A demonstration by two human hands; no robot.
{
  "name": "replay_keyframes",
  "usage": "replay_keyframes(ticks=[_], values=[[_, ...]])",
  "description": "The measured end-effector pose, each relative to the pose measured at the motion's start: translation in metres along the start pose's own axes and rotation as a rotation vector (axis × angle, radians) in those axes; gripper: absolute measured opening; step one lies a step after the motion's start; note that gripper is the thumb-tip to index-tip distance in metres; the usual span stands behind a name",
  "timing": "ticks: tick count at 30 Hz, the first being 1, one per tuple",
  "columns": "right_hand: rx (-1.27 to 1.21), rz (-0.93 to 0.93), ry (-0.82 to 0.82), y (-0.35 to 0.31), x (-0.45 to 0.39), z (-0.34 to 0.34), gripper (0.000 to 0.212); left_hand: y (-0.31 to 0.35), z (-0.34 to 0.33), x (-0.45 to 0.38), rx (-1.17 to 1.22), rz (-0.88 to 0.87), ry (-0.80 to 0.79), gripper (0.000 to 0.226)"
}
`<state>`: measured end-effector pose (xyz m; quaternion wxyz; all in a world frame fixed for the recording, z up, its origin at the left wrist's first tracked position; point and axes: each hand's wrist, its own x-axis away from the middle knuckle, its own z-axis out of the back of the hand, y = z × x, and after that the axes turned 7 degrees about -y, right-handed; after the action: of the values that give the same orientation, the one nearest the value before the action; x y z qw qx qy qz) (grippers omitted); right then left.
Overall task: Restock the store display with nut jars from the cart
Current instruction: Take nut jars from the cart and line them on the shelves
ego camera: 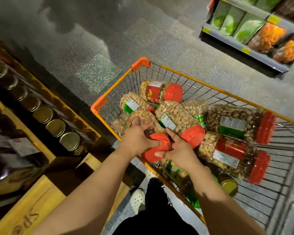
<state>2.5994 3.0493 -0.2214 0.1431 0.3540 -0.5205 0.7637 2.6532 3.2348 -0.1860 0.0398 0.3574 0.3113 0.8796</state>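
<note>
- Both bare forearms reach forward and down from the bottom edge of the view, converging over the near left corner of the cart (pixel 200 77).
- Left hand (pixel 136 141) comes in palm down, fingers spread and curled over the shoulder of a jar; right hand (pixel 178 150) sits just beside it, thumb pointing left across the red lid (pixel 157 146).
- Floor is grey speckled stone, darker toward the top of the view. A wire cart with orange rim and orange corner caps stands on it.
- Wooden display (pixel 41 192) on the left, stepped in tiers; a diagonal row of gold-lidded jars (pixel 56 127) sits on it, much of it dim and blurred.
- Store shelf (pixel 241 46) at top right carries green packets (pixel 232 22) and orange packets (pixel 270 38), with yellow price tags on its edge.
- A white shoe (pixel 137 200) and dark trousers show below the arms.
- Held jar (pixel 143 119): clear plastic, full of pale nuts, lying on its side with the lid toward the person, at the cart's near left corner. Left hand grips its neck, fingers bent round it; right hand clasps the lid, thumb pressed on its face.
- Other nut jars (pixel 236 122) lie on their sides through the basket, red lids, red or green labels; a gold-lidded jar (pixel 227 185) lies near the right forearm.
</note>
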Motion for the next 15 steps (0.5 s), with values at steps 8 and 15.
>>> replay_keyframes(ticks=[8,15], values=[[-0.375,0.159,0.061,0.001,0.036,-0.008,0.103,0.012,0.01,0.027,0.163,-0.043,0.146,0.087],[-0.268,0.396,0.042,-0.031,0.091,0.003,0.113,0.044,0.026,0.086,0.463,-0.089,0.343,0.074]])
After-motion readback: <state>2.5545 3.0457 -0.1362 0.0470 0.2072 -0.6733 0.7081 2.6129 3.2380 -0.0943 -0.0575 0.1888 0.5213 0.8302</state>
